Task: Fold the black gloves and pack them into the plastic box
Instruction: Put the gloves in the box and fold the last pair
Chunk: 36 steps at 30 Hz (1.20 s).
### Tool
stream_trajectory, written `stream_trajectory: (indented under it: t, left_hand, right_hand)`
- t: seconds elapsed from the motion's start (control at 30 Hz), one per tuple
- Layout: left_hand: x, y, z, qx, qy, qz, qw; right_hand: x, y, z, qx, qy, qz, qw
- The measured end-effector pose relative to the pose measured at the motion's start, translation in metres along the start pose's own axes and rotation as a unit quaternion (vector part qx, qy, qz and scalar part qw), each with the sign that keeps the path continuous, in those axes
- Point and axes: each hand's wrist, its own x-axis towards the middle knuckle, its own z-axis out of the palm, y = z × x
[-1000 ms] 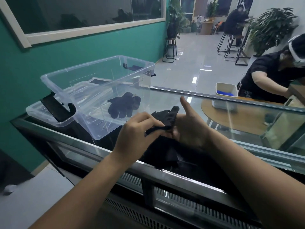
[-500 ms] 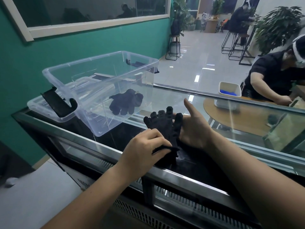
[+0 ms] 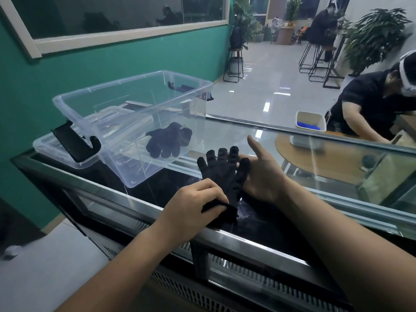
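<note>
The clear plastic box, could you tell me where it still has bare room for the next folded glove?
The clear plastic box holds one black glove near its right front corner; the floor left and behind it is bare. The spread black glove, left hand and right hand crowd the counter beside it.

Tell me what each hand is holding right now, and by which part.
Left hand grips the black glove by its cuff end; right hand, open, rests against the glove's finger side.

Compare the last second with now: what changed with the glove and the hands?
The glove, bunched between both hands before, now lies spread flat on the counter, fingers pointing away. The left hand pulled its cuff nearer; the right hand opened beside it. The plastic box and the gloves inside stayed put.
</note>
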Motion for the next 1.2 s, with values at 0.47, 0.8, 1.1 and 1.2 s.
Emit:
stream_trajectory:
  t: [0.47, 0.8, 1.1, 1.2]
  left_hand:
    - [0.002, -0.001, 0.002, -0.039, 0.009, -0.030, 0.999]
    - [0.002, -0.004, 0.002, 0.016, -0.022, -0.099, 0.995]
    - [0.008, -0.003, -0.001, 0.014, -0.075, -0.145, 0.986]
    - [0.008, -0.003, 0.000, 0.020, -0.082, -0.143, 0.986]
  right_hand:
    - [-0.002, -0.002, 0.002, -0.012, 0.022, -0.036, 0.999]
    - [-0.003, -0.005, 0.001, -0.248, 0.167, -0.216, 0.929]
    - [-0.019, 0.009, -0.013, -0.598, 0.224, -0.269, 0.721]
    - [-0.026, 0.012, -0.017, -0.641, 0.223, -0.273, 0.681]
